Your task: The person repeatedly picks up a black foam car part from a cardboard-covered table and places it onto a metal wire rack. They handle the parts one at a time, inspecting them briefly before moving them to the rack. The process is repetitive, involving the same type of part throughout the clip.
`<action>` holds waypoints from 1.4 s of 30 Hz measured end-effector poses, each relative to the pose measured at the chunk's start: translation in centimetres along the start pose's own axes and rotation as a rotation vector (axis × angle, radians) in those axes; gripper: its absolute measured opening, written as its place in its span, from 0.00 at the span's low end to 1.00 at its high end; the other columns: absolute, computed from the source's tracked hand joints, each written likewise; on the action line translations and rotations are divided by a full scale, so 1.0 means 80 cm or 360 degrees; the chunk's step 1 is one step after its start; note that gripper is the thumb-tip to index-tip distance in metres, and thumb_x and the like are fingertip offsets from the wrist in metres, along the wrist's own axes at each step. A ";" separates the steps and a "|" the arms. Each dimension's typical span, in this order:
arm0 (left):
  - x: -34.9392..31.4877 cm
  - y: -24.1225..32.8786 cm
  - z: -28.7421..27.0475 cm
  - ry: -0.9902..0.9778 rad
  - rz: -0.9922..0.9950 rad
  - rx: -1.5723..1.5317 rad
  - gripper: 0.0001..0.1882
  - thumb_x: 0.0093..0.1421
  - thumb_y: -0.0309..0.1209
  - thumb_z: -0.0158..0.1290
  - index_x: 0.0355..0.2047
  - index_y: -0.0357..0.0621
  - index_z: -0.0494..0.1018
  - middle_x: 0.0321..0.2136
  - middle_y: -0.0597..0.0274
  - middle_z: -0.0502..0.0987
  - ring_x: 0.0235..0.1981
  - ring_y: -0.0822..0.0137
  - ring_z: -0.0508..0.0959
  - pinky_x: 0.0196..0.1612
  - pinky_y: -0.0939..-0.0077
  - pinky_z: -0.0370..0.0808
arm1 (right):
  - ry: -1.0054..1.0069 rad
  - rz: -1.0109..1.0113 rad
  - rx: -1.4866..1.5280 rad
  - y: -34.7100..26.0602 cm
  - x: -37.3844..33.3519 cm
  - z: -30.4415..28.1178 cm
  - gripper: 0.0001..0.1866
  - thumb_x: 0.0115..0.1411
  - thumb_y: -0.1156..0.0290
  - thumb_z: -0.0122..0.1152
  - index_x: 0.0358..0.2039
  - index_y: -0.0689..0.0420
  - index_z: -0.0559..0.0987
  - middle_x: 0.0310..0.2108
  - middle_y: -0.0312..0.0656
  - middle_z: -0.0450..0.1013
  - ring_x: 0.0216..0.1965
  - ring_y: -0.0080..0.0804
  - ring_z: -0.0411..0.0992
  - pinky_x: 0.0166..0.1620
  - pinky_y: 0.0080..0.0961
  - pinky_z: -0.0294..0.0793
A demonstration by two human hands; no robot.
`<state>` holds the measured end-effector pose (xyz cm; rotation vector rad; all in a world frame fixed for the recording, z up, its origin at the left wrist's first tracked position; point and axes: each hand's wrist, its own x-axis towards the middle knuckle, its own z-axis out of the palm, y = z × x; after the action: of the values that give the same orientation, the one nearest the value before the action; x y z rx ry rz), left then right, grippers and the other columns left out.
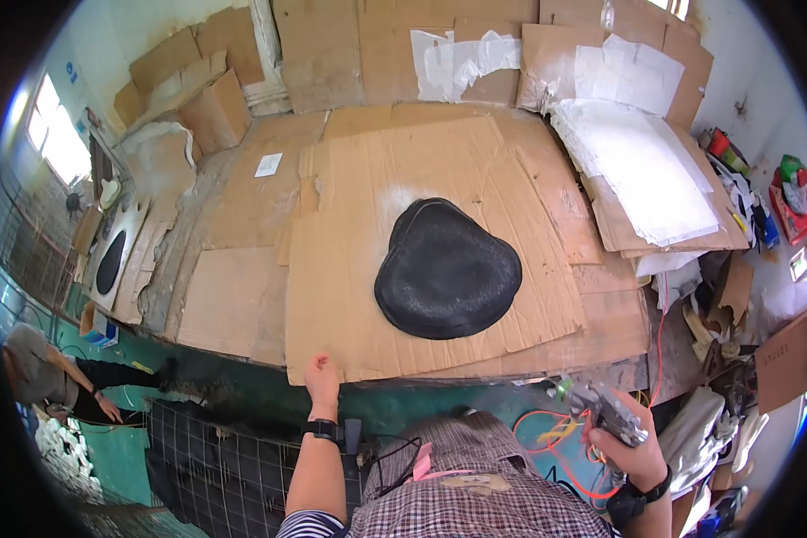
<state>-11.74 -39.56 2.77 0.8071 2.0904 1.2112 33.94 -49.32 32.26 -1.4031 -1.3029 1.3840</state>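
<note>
A black, smooth, three-lobed padded piece (448, 273), shaped like a seat cushion, lies on a large cardboard sheet (350, 296) in the middle of the table. My right hand (632, 444) grips a metal spray gun (605, 412) to the right of my body, past the table's front edge. The gun's nozzle points up and to the left. My left hand (323, 384) is at the sheet's front left corner with its fingers curled. Whether those fingers pinch the cardboard edge is hidden. Neither hand touches the black piece.
An orange hose (533, 417) loops below the table at my right. White sheets (637, 170) cover a raised stack at the back right. A black oval piece (110, 262) lies at the far left. Another person (40, 368) is at the left, beside a dark wire-mesh rack (229, 466).
</note>
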 end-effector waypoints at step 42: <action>0.055 0.075 0.226 -0.0135 0.0331 0.0900 0.20 0.53 0.31 0.55 0.46 0.39 0.73 0.37 0.47 0.79 0.41 0.50 0.78 0.46 0.60 0.74 | -0.0026 -0.0202 -0.0120 0.002 0.100 -0.127 0.23 0.52 0.77 0.65 0.50 0.62 0.73 0.33 0.38 0.75 0.32 0.22 0.72 0.38 0.20 0.71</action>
<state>-0.03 -24.20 -0.18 1.3268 2.3494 0.6571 43.11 -40.24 31.68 -1.3367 -1.4425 1.2763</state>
